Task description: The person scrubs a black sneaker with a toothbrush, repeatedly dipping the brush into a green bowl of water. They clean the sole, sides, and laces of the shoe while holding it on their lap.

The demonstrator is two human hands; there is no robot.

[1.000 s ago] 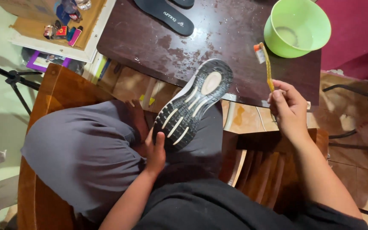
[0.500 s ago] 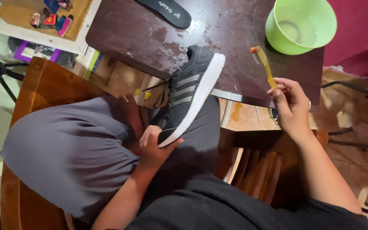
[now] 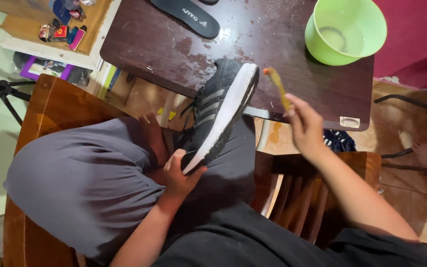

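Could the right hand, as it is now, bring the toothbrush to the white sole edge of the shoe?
Probably yes. The right hand holds the toothbrush just beside the shoe, which the left hand tilts with its white sole edge facing the brush; nothing lies between them.

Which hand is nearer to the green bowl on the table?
Right. The right hand, holding a toothbrush, is just below the green bowl; the left hand grips the shoe heel, farther down-left.

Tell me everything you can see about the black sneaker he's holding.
The black mesh sneaker with grey side stripes and a thick white sole lies tilted on its side, toe toward the wet dark wooden table. The left hand grips its heel over the lap. Loose laces hang down. The right hand is apart from it.
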